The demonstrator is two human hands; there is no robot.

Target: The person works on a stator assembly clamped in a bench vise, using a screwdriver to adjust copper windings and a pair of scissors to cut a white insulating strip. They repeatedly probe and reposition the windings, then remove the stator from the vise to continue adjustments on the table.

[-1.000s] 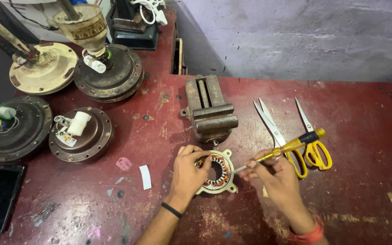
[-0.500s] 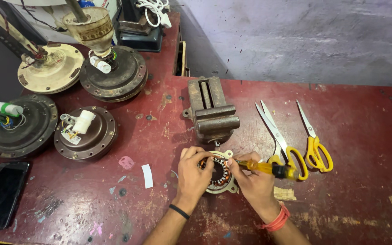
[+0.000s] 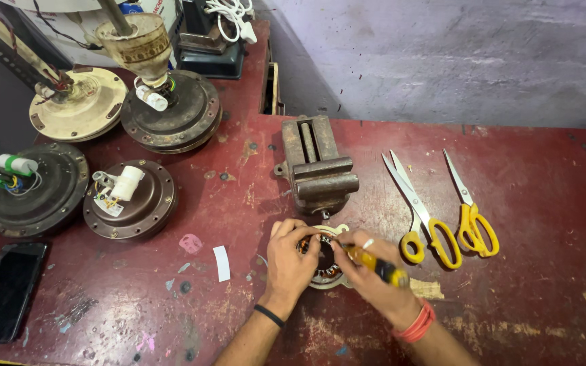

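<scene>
view from above of a worn red workbench (image 3: pixel 523 285). a bench vise (image 3: pixel 317 169) sits near its middle. just in front of the vise lies a small round motor stator (image 3: pixel 325 270) with copper windings. the left hand (image 3: pixel 291 261) curls over the stator's left side, fingers bent around its rim. the right hand (image 3: pixel 367 271) is closed around a yellow-handled screwdriver (image 3: pixel 374 266), whose tip points into the stator. right of the vise lie two yellow-handled scissors (image 3: pixel 442 217). left of the vise sit four round fan motor housings (image 3: pixel 130 200), and further left a dark phone (image 3: pixel 7 291).
</scene>
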